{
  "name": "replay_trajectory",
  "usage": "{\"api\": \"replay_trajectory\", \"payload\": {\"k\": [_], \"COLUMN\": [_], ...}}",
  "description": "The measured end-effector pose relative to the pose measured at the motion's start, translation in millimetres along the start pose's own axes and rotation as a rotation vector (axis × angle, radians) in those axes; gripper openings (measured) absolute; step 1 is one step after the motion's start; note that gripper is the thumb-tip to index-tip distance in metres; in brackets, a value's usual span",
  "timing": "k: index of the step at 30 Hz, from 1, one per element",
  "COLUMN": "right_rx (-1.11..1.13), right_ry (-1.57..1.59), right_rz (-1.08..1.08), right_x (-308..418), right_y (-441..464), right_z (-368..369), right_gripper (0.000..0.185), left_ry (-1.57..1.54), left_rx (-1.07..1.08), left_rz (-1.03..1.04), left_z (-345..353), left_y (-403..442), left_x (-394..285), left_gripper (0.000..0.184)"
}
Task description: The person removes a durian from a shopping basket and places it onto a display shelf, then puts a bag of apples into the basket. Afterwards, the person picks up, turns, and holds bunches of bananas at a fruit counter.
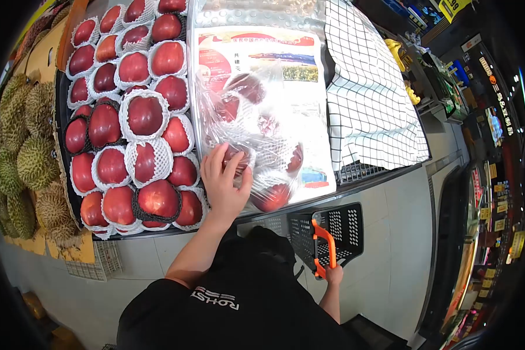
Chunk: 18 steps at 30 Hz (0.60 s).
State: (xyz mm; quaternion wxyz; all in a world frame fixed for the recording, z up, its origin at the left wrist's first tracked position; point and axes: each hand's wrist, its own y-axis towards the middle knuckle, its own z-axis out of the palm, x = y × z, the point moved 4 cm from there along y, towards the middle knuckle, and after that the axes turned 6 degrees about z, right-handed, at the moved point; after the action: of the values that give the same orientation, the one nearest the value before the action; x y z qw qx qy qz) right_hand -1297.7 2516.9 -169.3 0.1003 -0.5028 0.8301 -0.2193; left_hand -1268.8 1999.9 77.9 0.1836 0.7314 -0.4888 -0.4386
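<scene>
My left hand [226, 181] lies with fingers spread on a clear plastic bag [256, 131], touching it over one of the fruits inside. The bag holds several red apples, some in white foam nets; a bare-looking apple [272, 197] shows at its near end. A printed paper sheet [300, 99] with Chinese writing is under the bag. My right hand [334, 274] is wrapped round the orange handle [331, 242] of a black shopping basket [349, 227], which hangs below the counter edge.
Left of the bag, red apples [144, 115] in foam nets fill a display tray. Durians [38, 160] are piled beyond them. A checked cloth [370, 93] covers the counter on the right. A wire crate [95, 261] stands low at left; lit shelves [496, 192] run along the right.
</scene>
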Motion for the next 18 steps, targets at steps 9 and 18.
{"api": "replay_trajectory", "payload": {"k": [9,18], "right_rx": [-0.315,0.403], "right_ry": [0.611,1.097], "right_rz": [-0.496,-1.017], "right_x": [144,365], "right_y": [-56,-84], "right_z": [-85,-165], "right_gripper": [0.037,0.034], "left_ry": [-0.013,0.046], "left_rx": [-0.013,-0.044], "left_rz": [0.016,-0.008], "left_z": [4,5], "left_y": [1,5], "left_x": [4,0], "left_gripper": [0.032,0.037]}}
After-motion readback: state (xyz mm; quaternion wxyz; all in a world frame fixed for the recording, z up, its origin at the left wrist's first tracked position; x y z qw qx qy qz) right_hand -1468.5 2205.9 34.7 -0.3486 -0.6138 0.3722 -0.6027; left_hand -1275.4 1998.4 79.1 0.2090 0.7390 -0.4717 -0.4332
